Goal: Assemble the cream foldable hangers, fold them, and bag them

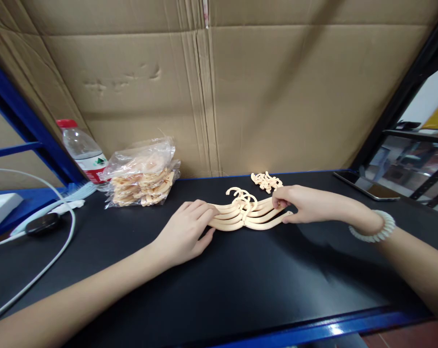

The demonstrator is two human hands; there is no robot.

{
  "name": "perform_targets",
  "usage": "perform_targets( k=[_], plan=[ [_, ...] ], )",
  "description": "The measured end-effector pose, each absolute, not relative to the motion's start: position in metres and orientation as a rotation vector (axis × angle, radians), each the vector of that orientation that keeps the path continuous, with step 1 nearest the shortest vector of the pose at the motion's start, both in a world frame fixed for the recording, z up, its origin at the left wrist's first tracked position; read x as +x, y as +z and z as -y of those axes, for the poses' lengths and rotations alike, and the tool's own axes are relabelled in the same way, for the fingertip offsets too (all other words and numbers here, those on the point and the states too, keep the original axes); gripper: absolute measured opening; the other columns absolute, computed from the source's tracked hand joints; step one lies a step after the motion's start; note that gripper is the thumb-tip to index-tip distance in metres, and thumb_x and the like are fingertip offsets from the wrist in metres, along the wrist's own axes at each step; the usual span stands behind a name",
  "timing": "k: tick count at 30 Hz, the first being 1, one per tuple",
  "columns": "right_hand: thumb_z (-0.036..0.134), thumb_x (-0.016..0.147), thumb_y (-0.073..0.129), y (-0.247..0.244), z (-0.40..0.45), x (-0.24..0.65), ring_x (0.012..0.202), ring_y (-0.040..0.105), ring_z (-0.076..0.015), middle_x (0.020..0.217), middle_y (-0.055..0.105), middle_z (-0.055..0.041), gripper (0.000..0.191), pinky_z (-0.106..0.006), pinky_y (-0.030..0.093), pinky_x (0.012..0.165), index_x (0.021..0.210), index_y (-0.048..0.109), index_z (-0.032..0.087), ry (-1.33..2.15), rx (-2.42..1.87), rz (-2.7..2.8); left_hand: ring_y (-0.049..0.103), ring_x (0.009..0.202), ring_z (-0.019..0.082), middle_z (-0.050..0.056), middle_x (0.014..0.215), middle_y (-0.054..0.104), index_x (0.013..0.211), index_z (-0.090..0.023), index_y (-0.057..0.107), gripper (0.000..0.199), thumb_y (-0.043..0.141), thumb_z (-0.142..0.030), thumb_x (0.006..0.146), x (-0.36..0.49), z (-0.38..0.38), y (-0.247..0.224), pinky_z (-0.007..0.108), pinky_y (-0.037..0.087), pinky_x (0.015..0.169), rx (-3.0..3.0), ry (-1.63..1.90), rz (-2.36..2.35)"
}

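Several cream-coloured hangers (pixel 244 223) lie in an overlapping row on the black table, their curved hooks pointing away from me. My left hand (pixel 190 228) is closed round the left ends of the hangers, the thumb at the near side and the fingers over the far side. At the right ends, my right hand (pixel 289 204) grips them between thumb and bent fingers; a bead bracelet is on that wrist. Just behind the hangers sits a small pile of cream-coloured pieces (pixel 267 181).
Clear plastic bags of cream-coloured items (pixel 142 176) stand at the back left, beside a red-capped bottle (pixel 83 152). White cables (pixel 72 232) and a black adapter (pixel 43 224) lie left. A flat dark device (pixel 366 185) rests back right, before the cardboard wall (pixel 277 96).
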State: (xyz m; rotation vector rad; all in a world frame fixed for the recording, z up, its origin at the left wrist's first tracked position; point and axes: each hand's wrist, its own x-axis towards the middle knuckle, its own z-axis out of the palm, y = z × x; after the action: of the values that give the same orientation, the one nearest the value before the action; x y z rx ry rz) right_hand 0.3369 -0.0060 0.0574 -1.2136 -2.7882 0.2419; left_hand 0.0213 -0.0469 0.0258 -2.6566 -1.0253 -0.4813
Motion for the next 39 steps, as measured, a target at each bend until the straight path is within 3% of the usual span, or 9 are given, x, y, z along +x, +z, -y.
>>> perform_targets(
  k=[4,6,9,11,16,26,29,33,39],
  plan=[
    [0.034,0.088,0.053,0.051,0.020,0.323,0.110,0.056,-0.0290,0.120,0.058,-0.0162,0.040,-0.041,0.045,0.094,0.122,0.054,0.013,0.161,-1.170,2.690,0.046,0.127,0.028,0.015,0.136,0.053,0.131,-0.010,0.046,0.045,0.045,-0.034,0.093,0.034,0.052,0.019,0.047,0.034,0.107,-2.680,-0.447,1.110],
    [0.050,0.092,0.044,0.042,0.027,0.311,0.129,0.042,-0.0345,0.139,0.046,-0.0214,0.061,-0.048,0.036,0.106,0.137,0.043,0.008,0.112,-1.206,2.642,0.038,0.134,0.032,0.018,0.144,0.045,0.138,-0.008,0.040,0.056,0.040,-0.045,0.095,0.041,0.052,0.016,0.052,0.028,0.111,-2.665,-0.350,1.200],
    [0.074,0.083,0.041,0.024,0.033,0.297,0.141,0.019,-0.0393,0.152,0.023,-0.0254,0.098,-0.053,0.024,0.113,0.146,0.029,0.000,0.105,-1.322,2.648,0.028,0.140,0.035,0.021,0.149,0.035,0.142,-0.004,0.036,0.071,0.033,-0.056,0.094,0.049,0.048,0.013,0.055,0.023,0.113,-2.654,-0.195,1.311],
    [0.078,0.082,0.037,0.013,0.031,0.292,0.142,0.011,-0.0387,0.153,0.016,-0.0254,0.105,-0.054,0.020,0.114,0.147,0.024,-0.003,0.098,-1.375,2.641,0.025,0.141,0.036,0.022,0.150,0.031,0.143,-0.001,0.034,0.074,0.030,-0.057,0.094,0.052,0.044,0.012,0.054,0.022,0.113,-2.663,-0.119,1.353],
    [0.072,0.089,0.024,0.001,0.017,0.290,0.142,0.013,-0.0349,0.152,0.018,-0.0250,0.096,-0.050,0.018,0.116,0.146,0.024,-0.005,0.105,-1.429,2.600,0.030,0.139,0.033,0.021,0.149,0.034,0.144,-0.004,0.034,0.067,0.025,-0.050,0.097,0.052,0.025,0.009,0.050,0.024,0.113,-2.706,-0.112,1.366],
    [0.070,0.090,0.030,0.005,-0.003,0.290,0.142,0.012,-0.0370,0.152,0.020,-0.0261,0.094,-0.050,0.016,0.116,0.146,0.026,-0.005,0.166,-1.475,2.579,0.026,0.141,0.034,0.023,0.150,0.029,0.144,-0.001,0.032,0.068,0.025,-0.049,0.097,0.055,-0.001,0.006,0.051,0.025,0.112,-2.762,-0.164,1.371],
    [0.061,0.093,0.035,0.013,-0.014,0.296,0.139,0.027,-0.0351,0.146,0.038,-0.0221,0.074,-0.050,0.026,0.113,0.143,0.037,0.005,0.125,-1.302,2.473,0.026,0.140,0.034,0.023,0.150,0.030,0.144,-0.001,0.033,0.067,0.026,-0.048,0.097,0.054,0.000,0.008,0.050,0.026,0.112,-2.766,-0.187,1.374],
    [0.032,0.099,0.034,0.032,-0.051,0.308,0.124,0.050,-0.0286,0.130,0.057,-0.0161,0.041,-0.047,0.037,0.105,0.129,0.054,0.014,0.055,-1.152,2.358,0.028,0.140,0.035,0.024,0.149,0.031,0.143,-0.001,0.034,0.066,0.026,-0.048,0.097,0.048,0.003,0.009,0.052,0.028,0.111,-2.779,-0.180,1.354],
    [0.036,0.094,0.048,0.028,-0.105,0.318,0.131,0.043,-0.0258,0.136,0.054,-0.0134,0.038,-0.042,0.034,0.109,0.123,0.061,0.015,0.175,-1.055,2.554,0.026,0.141,0.033,0.021,0.151,0.028,0.145,-0.003,0.031,0.068,0.024,-0.050,0.097,0.041,0.010,0.009,0.049,0.027,0.112,-2.770,-0.135,1.335]
  ],
)
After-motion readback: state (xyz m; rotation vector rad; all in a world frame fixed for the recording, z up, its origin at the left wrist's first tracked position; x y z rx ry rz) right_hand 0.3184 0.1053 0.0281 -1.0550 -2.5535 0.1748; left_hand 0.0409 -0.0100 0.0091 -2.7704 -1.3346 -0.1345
